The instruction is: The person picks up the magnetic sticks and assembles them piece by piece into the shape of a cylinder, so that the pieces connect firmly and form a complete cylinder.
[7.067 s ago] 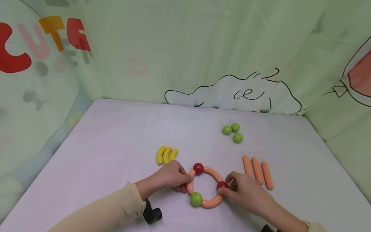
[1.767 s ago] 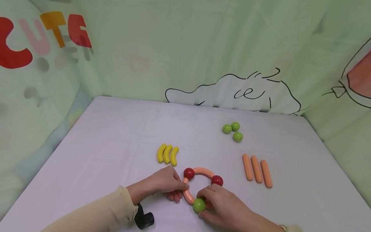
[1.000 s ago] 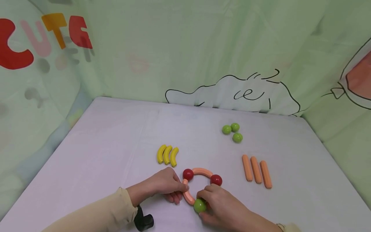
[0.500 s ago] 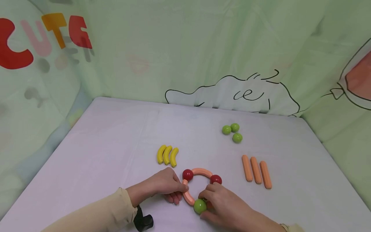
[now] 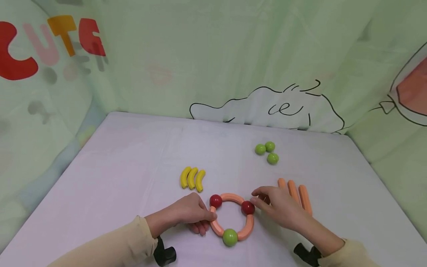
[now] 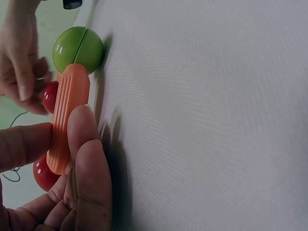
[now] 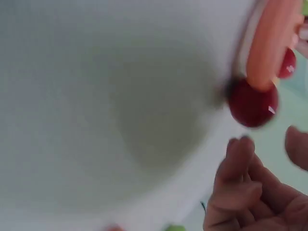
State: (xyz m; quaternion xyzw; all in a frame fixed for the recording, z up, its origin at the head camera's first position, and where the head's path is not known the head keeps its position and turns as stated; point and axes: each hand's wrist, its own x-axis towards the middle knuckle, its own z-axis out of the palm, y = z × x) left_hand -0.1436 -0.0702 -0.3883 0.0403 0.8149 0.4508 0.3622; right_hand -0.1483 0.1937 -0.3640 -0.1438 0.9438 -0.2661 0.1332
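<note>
A ring of curved orange rods and balls lies on the table. My left hand (image 5: 191, 212) pinches the left curved rod (image 5: 217, 226) between thumb and fingers; the left wrist view shows this rod's ridged side (image 6: 70, 101). At the ring's near end is a green ball (image 5: 230, 237), joined to the right curved rod (image 5: 247, 227). Two red balls sit at the far left (image 5: 215, 201) and right (image 5: 248, 207), with another curved rod (image 5: 232, 197) between them. My right hand (image 5: 281, 207) hovers beside the right red ball, fingers apart and holding nothing; the right wrist view shows a gap.
Beyond the left hand lie three yellow curved pieces (image 5: 191, 178). Three green balls (image 5: 270, 147) sit farther back. Three straight orange rods (image 5: 305, 198) lie to the right, partly behind the right hand. A printed curtain (image 5: 213, 55) stands behind the table (image 5: 133, 148).
My right hand has let go near the green ball and moved up and right beside the right red ball. Since the oldest frame, the ring has turned and shifted slightly left; my left hand keeps its pinch.
</note>
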